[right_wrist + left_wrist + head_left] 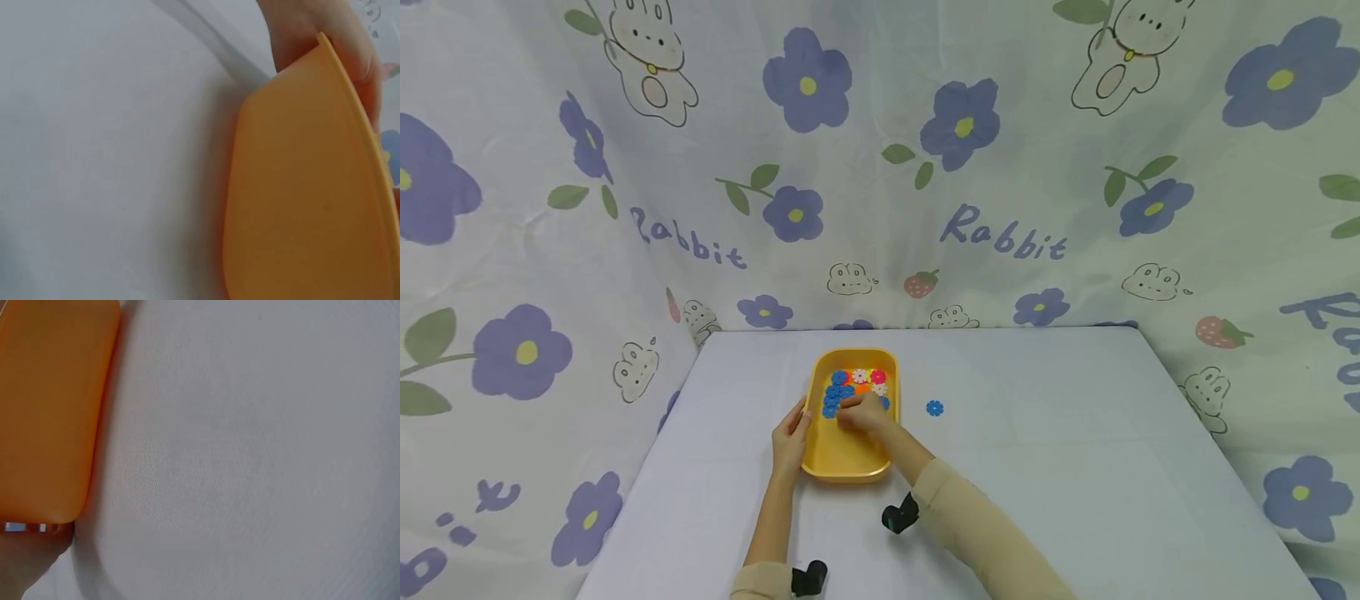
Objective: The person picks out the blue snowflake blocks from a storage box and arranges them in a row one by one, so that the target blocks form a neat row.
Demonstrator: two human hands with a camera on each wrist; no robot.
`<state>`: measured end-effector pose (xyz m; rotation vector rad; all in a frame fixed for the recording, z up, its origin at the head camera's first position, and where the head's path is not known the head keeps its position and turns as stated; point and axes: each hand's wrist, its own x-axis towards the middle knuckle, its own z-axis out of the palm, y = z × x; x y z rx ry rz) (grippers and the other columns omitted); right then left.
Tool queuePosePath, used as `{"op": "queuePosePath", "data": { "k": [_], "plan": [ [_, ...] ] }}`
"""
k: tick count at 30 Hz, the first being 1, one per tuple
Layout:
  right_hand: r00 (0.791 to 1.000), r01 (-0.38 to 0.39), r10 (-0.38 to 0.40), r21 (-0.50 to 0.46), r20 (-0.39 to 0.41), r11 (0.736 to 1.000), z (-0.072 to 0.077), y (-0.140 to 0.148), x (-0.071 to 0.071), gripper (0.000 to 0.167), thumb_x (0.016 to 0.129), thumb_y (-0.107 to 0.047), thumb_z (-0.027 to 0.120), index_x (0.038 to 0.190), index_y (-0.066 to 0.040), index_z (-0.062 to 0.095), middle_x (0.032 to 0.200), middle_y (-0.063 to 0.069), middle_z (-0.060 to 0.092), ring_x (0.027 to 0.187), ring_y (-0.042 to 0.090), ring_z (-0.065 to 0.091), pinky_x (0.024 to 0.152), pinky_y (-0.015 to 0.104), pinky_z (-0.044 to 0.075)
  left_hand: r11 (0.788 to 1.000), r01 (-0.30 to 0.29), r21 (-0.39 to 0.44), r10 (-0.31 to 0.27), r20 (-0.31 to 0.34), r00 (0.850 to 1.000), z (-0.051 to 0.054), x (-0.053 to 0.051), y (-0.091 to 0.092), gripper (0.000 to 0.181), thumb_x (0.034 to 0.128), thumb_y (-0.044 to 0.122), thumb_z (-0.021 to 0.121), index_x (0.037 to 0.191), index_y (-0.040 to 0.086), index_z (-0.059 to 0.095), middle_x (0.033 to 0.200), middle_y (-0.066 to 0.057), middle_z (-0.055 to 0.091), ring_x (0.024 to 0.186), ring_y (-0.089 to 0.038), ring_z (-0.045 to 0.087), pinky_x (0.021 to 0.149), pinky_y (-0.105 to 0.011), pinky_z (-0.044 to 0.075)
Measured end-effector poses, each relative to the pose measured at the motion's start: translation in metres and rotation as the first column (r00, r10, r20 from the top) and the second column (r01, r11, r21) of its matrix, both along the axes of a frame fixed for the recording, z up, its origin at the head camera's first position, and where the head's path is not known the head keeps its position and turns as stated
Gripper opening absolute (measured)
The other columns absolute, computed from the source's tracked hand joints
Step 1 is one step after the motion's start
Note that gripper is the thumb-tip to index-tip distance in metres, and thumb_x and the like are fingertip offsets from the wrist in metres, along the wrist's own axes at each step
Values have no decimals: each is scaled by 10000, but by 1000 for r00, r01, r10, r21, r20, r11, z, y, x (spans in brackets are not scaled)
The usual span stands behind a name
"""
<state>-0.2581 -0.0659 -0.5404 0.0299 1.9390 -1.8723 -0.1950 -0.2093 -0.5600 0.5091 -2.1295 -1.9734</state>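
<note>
Left fingers (795, 419) grip yellow tray (850, 458); right fingers (851, 410) at blue discs (831, 402); pinch unclear

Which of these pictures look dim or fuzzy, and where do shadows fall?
Head view: brightest, with the tray and loose blue piece fairly clear; left wrist view: dimmer and soft, a shadow along the tray's side; right wrist view: also dim, a blurry shadow on the table beside the tray.

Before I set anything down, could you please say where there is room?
The table is bare right of the lone blue piece and left of the left hand. The yellow tray's near end is free; colored pieces and the right hand crowd its far half.
</note>
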Motion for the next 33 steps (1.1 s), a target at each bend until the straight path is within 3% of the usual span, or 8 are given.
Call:
{"op": "queuePosePath", "data": {
  "k": [8, 16, 19, 23, 24, 29, 33],
  "plan": [
    [1000, -9, 9, 4, 0, 1000, -5, -11, 2, 331, 782, 92, 669, 1103, 150, 613, 898, 216, 681, 798, 314, 689, 710, 343, 579, 1000, -5, -3, 5, -8, 1000, 3, 2, 0, 414, 977, 169, 517, 1368, 37, 485, 1365, -210, 485, 1215, -280, 470, 820, -60, 412],
    [997, -71, 71, -49, 10, 996, -7, -20, 4, 388, 816, 82, 641, 1191, 144, 562, 1004, 240, 665, 886, 330, 674, 783, 390, 560, 1000, 2, -9, -2, 3, 1000, 3, 1, -1, 424, 977, 182, 520, 1373, 38, 478, 1374, -220, 472, 1239, -300, 456, 975, -233, 436],
    [997, -75, 76, -70, 6, 995, -7, -23, 4, 412, 834, 75, 623, 1230, 141, 529, 1067, 264, 649, 925, 356, 662, 800, 409, 554, 1000, 6, -1, -6, 1, 1000, 2, 0, -1, 421, 977, 179, 519, 1374, 43, 479, 1372, -216, 475, 1239, -292, 453, 950, -187, 436],
    [999, -29, 27, -61, -29, 998, -13, -26, 2, 365, 834, 60, 626, 1190, 114, 564, 999, 230, 669, 854, 313, 678, 763, 388, 570, 1000, 11, 12, -11, -13, 1000, 0, 0, 0, 421, 976, 175, 520, 1369, 29, 479, 1363, -226, 479, 1216, -283, 469, 860, -83, 424],
    [997, -7, 2, -61, -76, 998, -16, -26, 1, 319, 821, 51, 637, 1135, 100, 603, 928, 198, 682, 786, 277, 682, 709, 355, 581, 1000, 11, 17, -11, -16, 1000, 0, 0, 0, 420, 976, 171, 520, 1368, 26, 480, 1359, -228, 483, 1207, -272, 476, 841, -70, 420],
    [969, 159, -137, 97, -205, 982, -15, -24, 0, 166, 784, 43, 645, 944, 63, 686, 751, 120, 666, 612, 202, 640, 581, 289, 563, 1000, 9, 24, -8, -26, 1000, -1, 1, 0, 416, 976, 171, 520, 1364, 24, 484, 1353, -226, 490, 1127, -143, 520, 820, -51, 419],
    [972, 167, -136, 155, -193, 974, -8, -23, 3, 228, 794, 36, 653, 1017, 77, 673, 864, 153, 684, 675, 201, 652, 618, 272, 564, 1000, 2, 22, -1, -31, 1000, -1, 1, -1, 415, 973, 176, 527, 1359, 27, 492, 1351, -220, 495, 1079, -80, 531, 822, -52, 420]
  ]
}}
